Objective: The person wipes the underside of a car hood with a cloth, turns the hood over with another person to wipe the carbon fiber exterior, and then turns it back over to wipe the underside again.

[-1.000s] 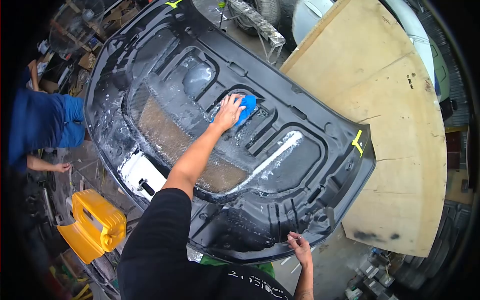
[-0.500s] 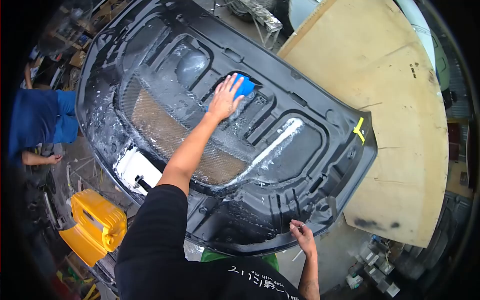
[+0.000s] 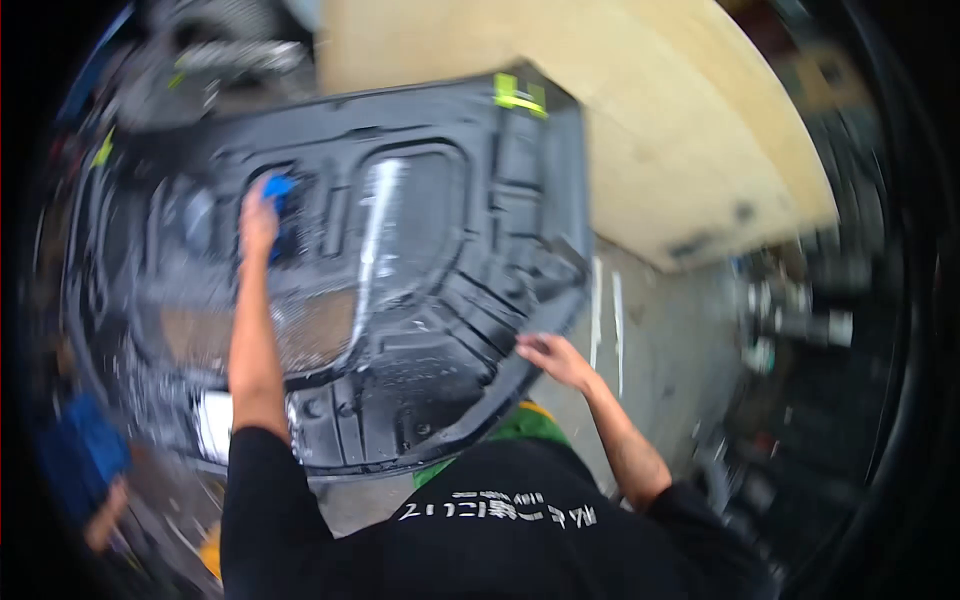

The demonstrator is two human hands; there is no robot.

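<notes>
A large black car hood, underside up, lies in front of me, with wet-looking white smears over its ribs and recesses. My left hand is on its middle recess, pressing a blue folded sheet against the surface. Whether that sheet is cloth or abrasive paper I cannot make out. At the hood's near right edge is my right hand, fingers loosely stretched toward the rim with no object visible in them. Motion blur hides whether they touch it. Yellow tape marks the far right corner.
A big tan board stands beyond the hood's right side. Grey floor with pale strips lies at right, with cluttered items farther out. Another person in blue is at lower left, near a partly visible yellow object.
My view has swung right, so the hood appears rotated and farther left. My left hand remains on the blue sheet in the same recess. My right hand stays by the near right edge.
</notes>
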